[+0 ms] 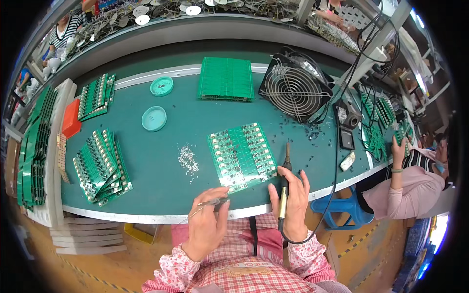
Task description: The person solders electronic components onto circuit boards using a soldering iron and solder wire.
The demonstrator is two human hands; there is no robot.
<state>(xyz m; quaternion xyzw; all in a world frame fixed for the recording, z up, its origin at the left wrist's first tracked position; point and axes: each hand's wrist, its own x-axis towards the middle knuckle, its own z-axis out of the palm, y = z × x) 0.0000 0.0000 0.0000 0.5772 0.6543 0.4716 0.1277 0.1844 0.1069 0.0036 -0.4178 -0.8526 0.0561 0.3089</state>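
A green circuit board panel (243, 155) with rows of small parts lies flat on the green bench mat, just beyond my hands. My left hand (207, 227) is closed on metal tweezers (213, 201) by the panel's near left corner. In my right hand (292, 200) is a soldering iron (284, 188), its tip pointing up and away beside the panel's right edge. The iron's black cable loops under my right wrist. Left of the panel lies a scattered pile of tiny white parts (188, 160).
Stacked populated boards (102, 168) fan out at left, near an orange-red bin (71, 118). Two round teal dishes (154, 118) and a stack of green panels (225, 78) stand farther back. A fan (295, 88) is at back right, with dark bits around it. A co-worker (405, 190) sits at right.
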